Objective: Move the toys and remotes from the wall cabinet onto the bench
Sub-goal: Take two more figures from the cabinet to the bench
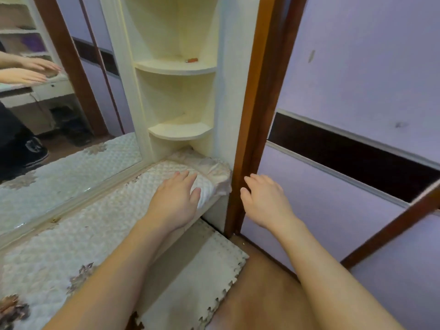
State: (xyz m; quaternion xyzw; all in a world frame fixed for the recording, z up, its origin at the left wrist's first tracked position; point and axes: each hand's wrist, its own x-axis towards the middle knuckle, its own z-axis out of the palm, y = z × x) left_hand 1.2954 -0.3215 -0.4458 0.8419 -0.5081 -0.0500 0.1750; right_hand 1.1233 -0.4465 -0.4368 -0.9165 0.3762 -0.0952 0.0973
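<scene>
At far left a tall wall mirror [59, 115] reflects both my hands. My left hand [177, 198] hovers relaxed and empty over the quilted cream bench cover [71, 234], probably ready to reach. On the cream corner cabinet shelf [176, 67], well above, lies a small orange object [192, 60]. My right hand [264, 198] hangs spread, holding nothing.

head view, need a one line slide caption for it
Both hands, left and right, hover empty over the quilted bench below a corner shelf holding one small orange item.
</scene>
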